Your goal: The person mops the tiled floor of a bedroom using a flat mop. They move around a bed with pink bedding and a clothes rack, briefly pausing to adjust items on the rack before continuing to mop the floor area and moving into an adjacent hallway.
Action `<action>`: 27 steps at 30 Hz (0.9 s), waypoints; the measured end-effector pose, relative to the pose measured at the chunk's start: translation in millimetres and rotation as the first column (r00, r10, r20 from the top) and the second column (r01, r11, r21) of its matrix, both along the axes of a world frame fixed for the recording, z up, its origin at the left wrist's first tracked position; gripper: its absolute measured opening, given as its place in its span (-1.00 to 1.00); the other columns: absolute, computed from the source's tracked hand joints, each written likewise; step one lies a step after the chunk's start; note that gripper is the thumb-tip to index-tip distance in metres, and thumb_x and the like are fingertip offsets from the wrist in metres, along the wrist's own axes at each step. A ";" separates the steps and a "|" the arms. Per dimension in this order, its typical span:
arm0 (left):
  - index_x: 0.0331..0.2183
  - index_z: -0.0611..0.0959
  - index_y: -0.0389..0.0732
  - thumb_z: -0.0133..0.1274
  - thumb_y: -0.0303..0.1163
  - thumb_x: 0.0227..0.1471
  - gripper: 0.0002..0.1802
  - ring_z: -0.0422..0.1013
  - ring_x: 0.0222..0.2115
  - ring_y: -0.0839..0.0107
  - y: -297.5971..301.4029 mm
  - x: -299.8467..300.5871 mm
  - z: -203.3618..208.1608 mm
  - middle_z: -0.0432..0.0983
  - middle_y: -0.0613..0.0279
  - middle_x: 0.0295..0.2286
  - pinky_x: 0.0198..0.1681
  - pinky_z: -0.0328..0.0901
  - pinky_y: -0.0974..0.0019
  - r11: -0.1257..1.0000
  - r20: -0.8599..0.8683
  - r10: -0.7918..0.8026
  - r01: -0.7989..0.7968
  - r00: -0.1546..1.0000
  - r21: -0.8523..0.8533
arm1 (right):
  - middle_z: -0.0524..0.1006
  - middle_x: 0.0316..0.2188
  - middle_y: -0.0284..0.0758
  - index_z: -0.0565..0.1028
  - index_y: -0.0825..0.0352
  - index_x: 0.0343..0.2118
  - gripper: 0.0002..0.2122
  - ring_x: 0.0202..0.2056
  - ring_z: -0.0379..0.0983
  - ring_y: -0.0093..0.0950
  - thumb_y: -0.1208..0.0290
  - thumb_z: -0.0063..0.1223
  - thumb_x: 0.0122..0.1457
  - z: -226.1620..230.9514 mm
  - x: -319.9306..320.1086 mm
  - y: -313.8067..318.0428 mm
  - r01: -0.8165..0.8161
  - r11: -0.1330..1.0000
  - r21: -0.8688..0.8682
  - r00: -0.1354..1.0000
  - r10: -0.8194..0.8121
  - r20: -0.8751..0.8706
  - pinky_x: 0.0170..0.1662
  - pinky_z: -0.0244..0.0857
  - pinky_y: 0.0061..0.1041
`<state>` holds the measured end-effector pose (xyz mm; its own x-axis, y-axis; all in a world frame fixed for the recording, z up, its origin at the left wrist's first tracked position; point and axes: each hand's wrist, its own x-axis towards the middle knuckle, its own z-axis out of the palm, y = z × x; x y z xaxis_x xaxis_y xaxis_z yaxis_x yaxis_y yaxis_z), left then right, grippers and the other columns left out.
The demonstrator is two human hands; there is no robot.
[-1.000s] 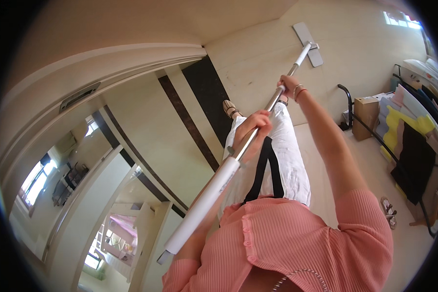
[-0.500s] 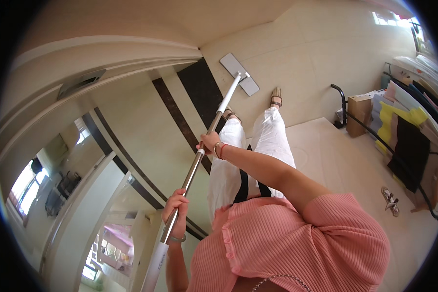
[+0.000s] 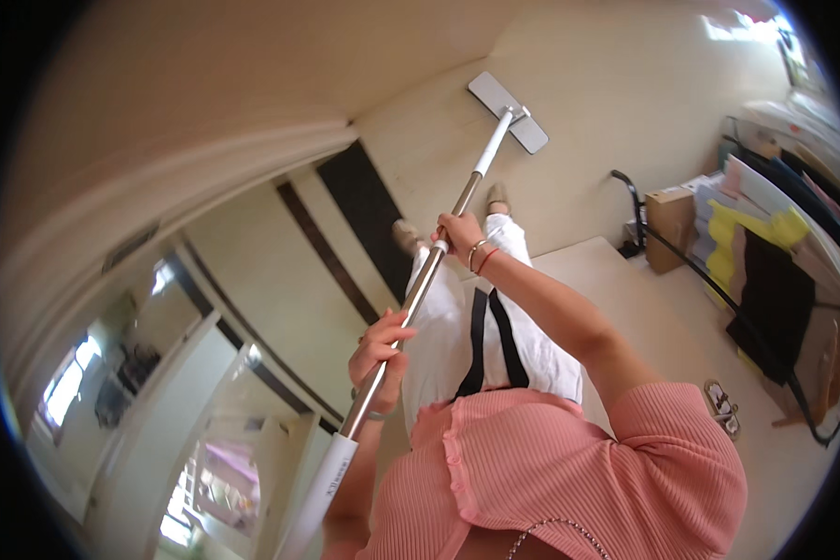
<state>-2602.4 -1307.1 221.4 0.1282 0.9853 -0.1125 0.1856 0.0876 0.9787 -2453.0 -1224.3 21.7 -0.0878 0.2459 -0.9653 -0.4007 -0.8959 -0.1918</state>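
A flat mop (image 3: 427,278) with a long silver-and-white pole runs slantwise from my lower left up to the floor ahead. Its grey rectangular head (image 3: 491,93) lies on the pale floor beyond my feet. Farther down the pole, near the joint ring, my right hand (image 3: 459,235) is closed around it. My left hand (image 3: 380,358) is wrapped about the upper pole, just beyond the white grip (image 3: 327,476). The grip's end runs out of sight at the bottom.
Left of my legs, dark strips (image 3: 373,201) cross the floor by a door frame. At the right stand a cardboard box (image 3: 669,224), a black tubular frame (image 3: 681,250) and a black panel (image 3: 773,303) among stacked sheets. Sandals (image 3: 721,409) lie below them.
The mop head has slid right and farther away across the floor. Both hands have moved right with the pole, still gripping it. My feet and the view have shifted too.
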 end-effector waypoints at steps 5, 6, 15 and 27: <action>-0.56 0.33 -0.22 -0.11 -0.54 -0.02 -0.87 0.35 -0.13 0.12 95.7 136.4 -42.6 0.48 0.08 -0.39 0.09 0.01 -0.02 0.990 0.204 -0.139 0.127 0.969 0.068 | 0.38 -0.76 -0.32 0.34 0.35 -0.64 -0.89 -0.75 0.32 -0.52 0.49 -0.16 -0.05 -46.8 150.2 73.4 0.133 0.979 0.155 0.985 -0.148 0.088 -0.74 0.22 -0.55; -0.55 0.33 -0.22 -0.15 -0.54 0.02 -0.87 0.34 -0.14 0.13 109.4 157.6 -53.7 0.48 0.12 -0.42 0.11 -0.03 -0.03 0.978 0.220 -0.200 0.184 0.955 0.094 | 0.38 -0.76 -0.32 0.34 0.35 -0.63 -0.89 -0.75 0.32 -0.53 0.48 -0.16 -0.04 -55.0 177.2 86.1 0.150 0.971 0.188 0.981 -0.170 0.097 -0.73 0.24 -0.54; -0.61 0.32 -0.22 -0.04 -0.58 -0.02 -0.79 0.36 -0.34 0.42 134.9 240.6 -111.5 0.36 0.29 -0.56 -0.16 0.21 0.35 0.989 0.194 -0.144 0.146 0.970 0.003 | 0.38 -0.71 -0.35 0.31 0.35 -0.57 -0.93 -0.69 0.39 -0.53 0.53 -0.19 -0.01 -95.6 274.1 126.7 0.044 0.997 0.068 0.976 -0.057 0.211 -0.66 0.37 -0.46; -0.57 0.37 -0.22 -0.05 -0.55 -0.01 -0.85 0.35 -0.34 0.35 24.4 68.6 -55.4 0.36 0.28 -0.56 -0.14 0.22 0.27 0.997 0.081 -0.059 0.063 0.995 -0.052 | 0.48 -0.71 -0.28 0.44 0.36 -0.72 -0.82 -0.72 0.43 -0.45 0.48 -0.12 -0.06 -78.9 79.8 10.6 -0.272 0.950 0.155 0.937 0.225 0.269 -0.75 0.31 -0.41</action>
